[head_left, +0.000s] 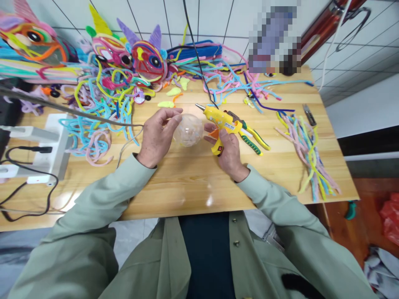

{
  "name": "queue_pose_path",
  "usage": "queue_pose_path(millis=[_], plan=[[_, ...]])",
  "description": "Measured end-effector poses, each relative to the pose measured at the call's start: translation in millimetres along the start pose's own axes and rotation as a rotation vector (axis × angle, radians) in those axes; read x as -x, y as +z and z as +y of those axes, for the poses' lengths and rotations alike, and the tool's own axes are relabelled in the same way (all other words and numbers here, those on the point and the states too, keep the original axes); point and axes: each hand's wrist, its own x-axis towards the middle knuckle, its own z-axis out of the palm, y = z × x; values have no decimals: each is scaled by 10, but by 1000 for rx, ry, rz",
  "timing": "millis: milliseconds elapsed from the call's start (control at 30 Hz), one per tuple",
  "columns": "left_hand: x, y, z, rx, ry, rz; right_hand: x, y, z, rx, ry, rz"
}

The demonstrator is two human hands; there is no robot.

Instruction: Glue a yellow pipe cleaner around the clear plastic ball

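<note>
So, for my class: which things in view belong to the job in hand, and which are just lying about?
In use:
- yellow glue gun, held in the right hand
- clear ball, at the left hand

Apparently just lying about, untouched:
- pliers
- fuzzy strips at right
- decorated ball with purple ears

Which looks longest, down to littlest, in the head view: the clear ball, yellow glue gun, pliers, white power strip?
By longest stretch:
1. White power strip
2. Yellow glue gun and pliers: too alike to rank, and the gun partly covers the pliers
3. Clear ball
</note>
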Motion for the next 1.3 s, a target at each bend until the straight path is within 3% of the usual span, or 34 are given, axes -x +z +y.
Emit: queue_pose_path(millis=[200, 333, 600, 767, 900, 1300], plan=[[-74, -182, 98, -291, 386, -130, -55, 0, -33, 49, -94, 62], [-100, -197, 67, -476, 481, -191, -58, 64, -45, 33, -96, 25], [16, -8, -14, -273, 354, -102, -14, 178, -55, 23, -39, 18], [-17, -47, 25, -157, 191, -83, -11, 174, -45, 34, -54, 17], [-59, -108, 121, -96, 136, -118, -23, 152, -15, 56, -52, 16], [-90, -250, 260, -146, 195, -246, 10, 121, -13, 38, -18, 33]])
